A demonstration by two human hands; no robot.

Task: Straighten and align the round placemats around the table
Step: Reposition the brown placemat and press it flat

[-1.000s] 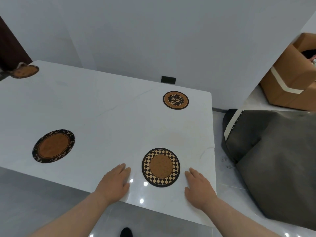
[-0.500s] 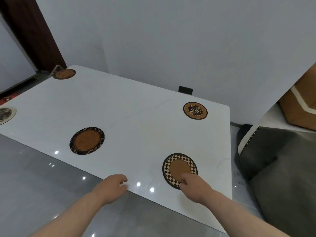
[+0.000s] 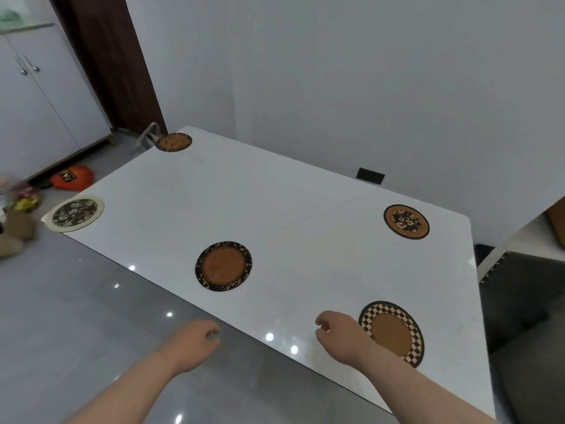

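Fingers of the right hand (image 3: 337, 338) are loosely curled and empty, held over the table (image 3: 305, 209) just left of the checkered placemat (image 3: 393, 332); the forearm crosses that mat's near edge. The left hand (image 3: 195, 342) is curled, empty, at the table's near edge. Four more placemats are spread out: leaf-bordered (image 3: 223, 266), floral-centred (image 3: 406, 221), pale (image 3: 76, 213), far corner (image 3: 174, 142).
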